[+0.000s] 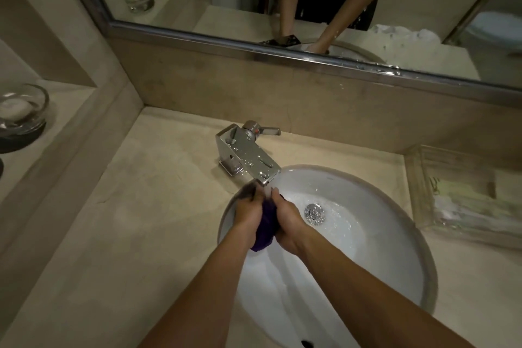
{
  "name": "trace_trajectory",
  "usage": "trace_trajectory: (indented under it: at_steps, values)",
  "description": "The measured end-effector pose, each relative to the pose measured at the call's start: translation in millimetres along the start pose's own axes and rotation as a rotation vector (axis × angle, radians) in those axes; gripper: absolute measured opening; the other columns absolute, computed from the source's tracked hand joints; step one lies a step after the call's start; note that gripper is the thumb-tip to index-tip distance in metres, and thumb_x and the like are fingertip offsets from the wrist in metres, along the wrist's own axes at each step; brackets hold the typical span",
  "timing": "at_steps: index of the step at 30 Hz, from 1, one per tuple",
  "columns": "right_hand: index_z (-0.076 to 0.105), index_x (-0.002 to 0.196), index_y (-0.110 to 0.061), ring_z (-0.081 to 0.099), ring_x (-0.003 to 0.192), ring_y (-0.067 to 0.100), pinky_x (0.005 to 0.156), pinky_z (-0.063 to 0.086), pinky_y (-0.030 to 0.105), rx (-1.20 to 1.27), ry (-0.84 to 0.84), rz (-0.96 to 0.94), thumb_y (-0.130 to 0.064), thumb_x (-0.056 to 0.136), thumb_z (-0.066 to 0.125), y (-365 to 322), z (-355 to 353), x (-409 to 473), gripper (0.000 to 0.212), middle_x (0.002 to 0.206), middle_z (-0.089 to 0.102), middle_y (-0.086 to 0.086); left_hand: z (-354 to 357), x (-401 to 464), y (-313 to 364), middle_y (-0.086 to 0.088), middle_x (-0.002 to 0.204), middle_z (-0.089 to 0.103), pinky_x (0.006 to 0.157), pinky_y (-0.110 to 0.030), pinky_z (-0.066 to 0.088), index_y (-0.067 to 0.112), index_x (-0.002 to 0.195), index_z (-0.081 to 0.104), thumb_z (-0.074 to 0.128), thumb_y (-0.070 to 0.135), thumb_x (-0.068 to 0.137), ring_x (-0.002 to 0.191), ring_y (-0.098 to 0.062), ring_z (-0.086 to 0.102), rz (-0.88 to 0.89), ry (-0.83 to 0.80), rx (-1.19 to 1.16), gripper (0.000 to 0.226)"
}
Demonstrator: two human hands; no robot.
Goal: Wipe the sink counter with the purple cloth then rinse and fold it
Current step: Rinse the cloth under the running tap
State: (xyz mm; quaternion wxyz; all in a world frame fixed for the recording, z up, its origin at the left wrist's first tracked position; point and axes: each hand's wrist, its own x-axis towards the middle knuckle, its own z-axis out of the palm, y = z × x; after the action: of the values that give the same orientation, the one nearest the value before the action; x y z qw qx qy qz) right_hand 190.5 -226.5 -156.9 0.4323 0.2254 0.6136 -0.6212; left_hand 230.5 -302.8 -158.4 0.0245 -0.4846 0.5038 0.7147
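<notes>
**Rinsing the purple cloth under the tap**

Pressing from both sides, the left hand (248, 213) and right hand (288, 223) grip the bunched purple cloth (265, 227) between them, over the sink (367, 248). The cloth's long axis runs twelve to six o'clock, its top under the faucet (248, 154) stream, its tail hanging toward six.

Purple cloth (265, 223) — white sink (367, 234), beige counter (158, 206), chrome faucet (248, 155)
</notes>
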Motion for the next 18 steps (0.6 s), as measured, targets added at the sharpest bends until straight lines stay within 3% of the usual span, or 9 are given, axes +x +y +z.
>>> trace_trajectory:
  at_steps: [4,7,11,13,15,18]
  values:
    - [0.072,0.116,-0.013,0.073,0.099,0.034,0.079,0.06,0.041,0.018,0.024,-0.019,-0.054,0.099,0.053,-1,4,-1,0.049,0.105,0.076,0.018,7,-7,-11,-0.007,0.093,0.074,0.081,-0.036,0.055,0.02,0.1,0.068,0.055,0.049,0.098,0.091,-0.026,0.071,0.016,-0.028,0.027,0.032]
    - [0.071,0.112,-0.01,0.072,0.096,0.029,0.074,0.056,0.036,0.003,-0.009,0.004,-0.049,0.1,0.055,2,5,-7,0.043,0.106,0.075,0.016,0,1,-8,-0.011,0.094,0.076,0.091,-0.049,0.057,0.021,0.101,0.071,0.056,0.053,0.092,0.092,-0.032,0.073,0.021,0.007,-0.07,0.036]
    - [0.071,0.105,-0.013,0.071,0.092,0.029,0.079,0.055,0.037,0.003,-0.003,-0.005,-0.054,0.098,0.054,2,3,3,0.045,0.098,0.074,0.014,6,-3,-17,-0.008,0.092,0.077,0.088,-0.042,0.058,0.019,0.102,0.071,0.062,0.053,0.091,0.089,-0.027,0.073,0.023,-0.014,-0.012,0.037]
    - [0.069,0.097,-0.011,0.069,0.09,0.029,0.077,0.054,0.035,0.027,-0.024,0.012,-0.05,0.1,0.053,6,6,0,0.043,0.093,0.071,0.014,3,1,-18,-0.009,0.092,0.076,0.092,-0.047,0.057,0.018,0.101,0.07,0.056,0.051,0.096,0.09,-0.028,0.073,0.054,0.035,-0.001,0.035]
    - [0.07,0.102,-0.01,0.07,0.099,0.027,0.078,0.054,0.034,0.049,-0.024,0.039,-0.045,0.103,0.053,14,4,0,0.04,0.097,0.074,0.012,-3,6,-14,-0.009,0.093,0.077,0.093,-0.05,0.056,0.02,0.1,0.072,0.055,0.051,0.095,0.091,-0.031,0.073,0.041,0.026,-0.024,0.036]
    - [0.071,0.113,-0.01,0.073,0.096,0.029,0.078,0.057,0.036,0.052,0.025,-0.022,-0.05,0.099,0.055,6,6,1,0.045,0.099,0.077,0.014,-3,2,-13,-0.008,0.096,0.077,0.083,-0.037,0.056,0.019,0.098,0.073,0.056,0.05,0.097,0.09,-0.026,0.072,0.046,-0.013,0.034,0.035]
